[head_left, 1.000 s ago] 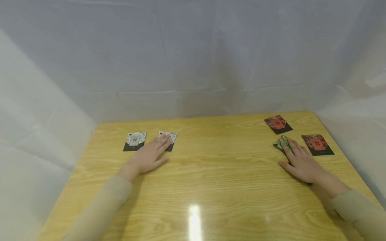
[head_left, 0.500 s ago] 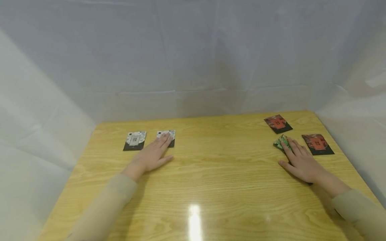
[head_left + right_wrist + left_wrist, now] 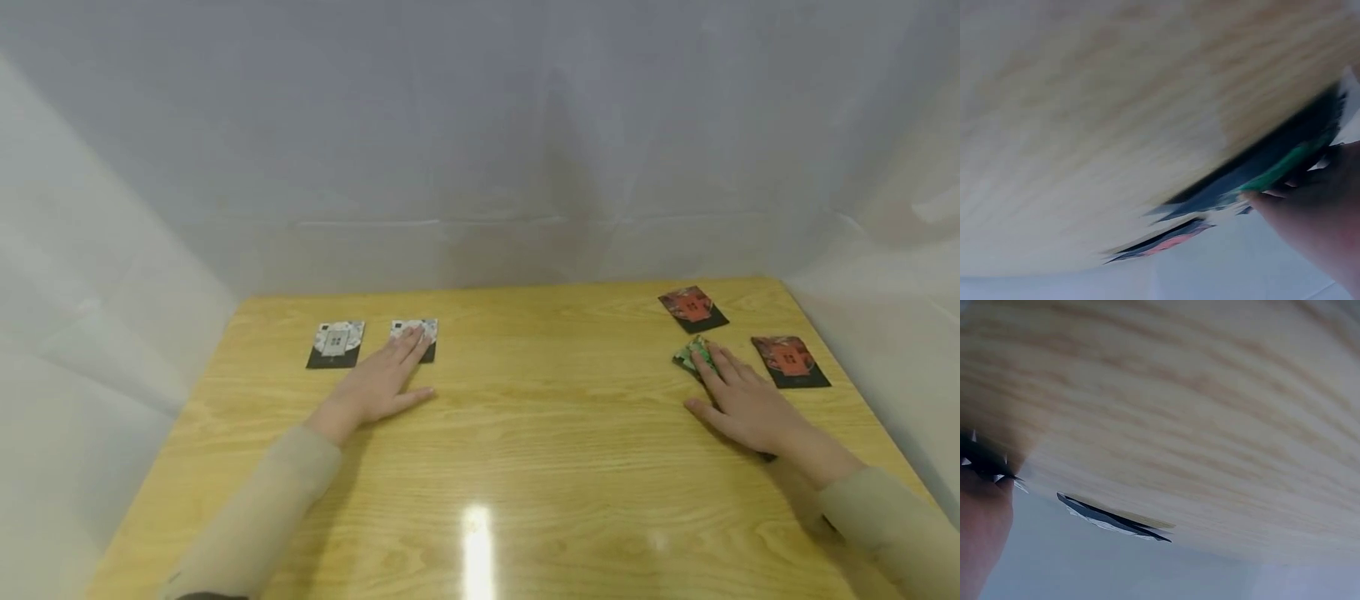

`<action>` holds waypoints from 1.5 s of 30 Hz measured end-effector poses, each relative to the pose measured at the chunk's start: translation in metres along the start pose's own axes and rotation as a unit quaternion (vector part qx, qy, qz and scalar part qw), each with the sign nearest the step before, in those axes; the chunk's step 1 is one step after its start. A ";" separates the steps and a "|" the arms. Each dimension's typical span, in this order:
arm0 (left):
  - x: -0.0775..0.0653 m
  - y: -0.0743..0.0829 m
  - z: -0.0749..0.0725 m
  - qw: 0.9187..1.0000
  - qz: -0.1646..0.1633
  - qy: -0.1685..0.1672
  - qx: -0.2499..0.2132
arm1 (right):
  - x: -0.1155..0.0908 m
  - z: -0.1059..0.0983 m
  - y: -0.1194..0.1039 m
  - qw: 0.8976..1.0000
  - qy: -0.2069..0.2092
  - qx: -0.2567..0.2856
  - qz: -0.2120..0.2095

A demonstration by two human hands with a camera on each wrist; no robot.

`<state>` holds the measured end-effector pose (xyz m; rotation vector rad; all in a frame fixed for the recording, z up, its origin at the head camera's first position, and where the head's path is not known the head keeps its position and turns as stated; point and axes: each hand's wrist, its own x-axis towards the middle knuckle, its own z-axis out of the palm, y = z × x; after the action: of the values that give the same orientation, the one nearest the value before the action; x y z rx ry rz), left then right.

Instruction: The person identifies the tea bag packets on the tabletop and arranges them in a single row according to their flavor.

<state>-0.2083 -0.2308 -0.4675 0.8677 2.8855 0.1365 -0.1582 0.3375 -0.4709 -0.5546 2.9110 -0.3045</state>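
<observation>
Left fingers (image 3: pixel 411 343): your fingers are extended and lie side by side, thumb spread away from them; they grip nothing and rest on a packet.
Under them: the covered white packet (image 3: pixel 420 323), white patterned with a dark end, flat and partly hidden by your fingertips.
Right fingers (image 3: pixel 728 367): yours here are extended and slightly apart, thumb out to the side, resting rather than clamping.
Under those: the green packet (image 3: pixel 692 345), lying aslant, mostly hidden; its patterned corner shows past your index finger. In the right wrist view its green face and dark edge lie beneath the hand.
Left hand (image 3: pixel 367 390): palm down, pointing away from you and toward the right.
Right hand (image 3: pixel 753 411): palm down, pointing away and toward the left. A dark corner (image 3: pixel 767 457) peeks out by its heel; you cannot tell what it belongs to.
Left neighbour: the exposed white packet (image 3: pixel 335 344) lies flat just left of your left hand, dark end toward you.
Right neighbours: the near red packet (image 3: pixel 791 362) lies just right of your right fingers; the far red packet (image 3: pixel 693 308) lies beyond the green one, tilted on the surface.
Sleeves: a pale left sleeve (image 3: pixel 258 517) and right sleeve (image 3: pixel 888 529) cover your forearms.
Counter (image 3: pixel 540 400): yellow wood grain, bearing all five packets, the two groups well apart.
Backdrop (image 3: pixel 480 150): pale sheeting rises behind.
</observation>
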 end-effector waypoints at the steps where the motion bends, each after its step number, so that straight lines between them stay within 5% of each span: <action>1: 0.000 0.001 0.000 1.000 0.001 0.000 0.000 | 0.001 0.000 -0.003 1.000 -0.004 -0.006 0.002; 45: -0.002 0.001 0.004 1.000 -0.003 -0.002 0.009 | 0.132 0.018 -0.167 0.997 -0.060 -0.023 -0.038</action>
<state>-0.2057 -0.2304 -0.4712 0.8612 2.8887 0.1090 -0.2179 0.1328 -0.4664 -0.6680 2.7918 -0.2056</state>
